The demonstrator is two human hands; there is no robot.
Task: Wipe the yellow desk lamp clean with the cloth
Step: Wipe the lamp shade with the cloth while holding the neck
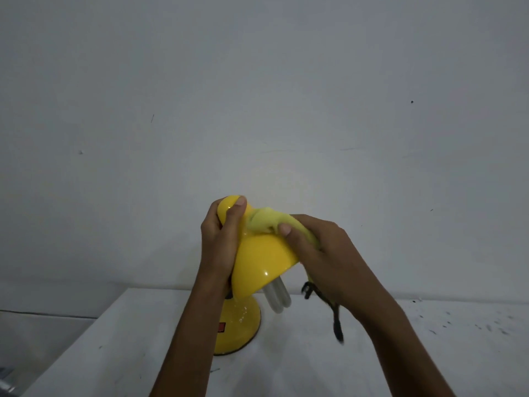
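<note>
The yellow desk lamp (264, 260) stands on a white table, its glossy shade tilted toward me and a white spiral bulb (277, 296) showing beneath the rim. Its round base (240, 325) carries a red switch. My left hand (220, 239) wraps around the narrow top of the shade, thumb across it. My right hand (317, 250) presses a pale yellow-green cloth (266, 220) against the upper right side of the shade. A black-edged corner of the cloth (336, 319) hangs below my right wrist.
The white table (286, 368) has scattered dark specks at its right side. Its left edge runs diagonally toward the bottom left, with a lower grey surface (37, 339) beyond. A plain grey-white wall (257, 96) rises right behind the lamp.
</note>
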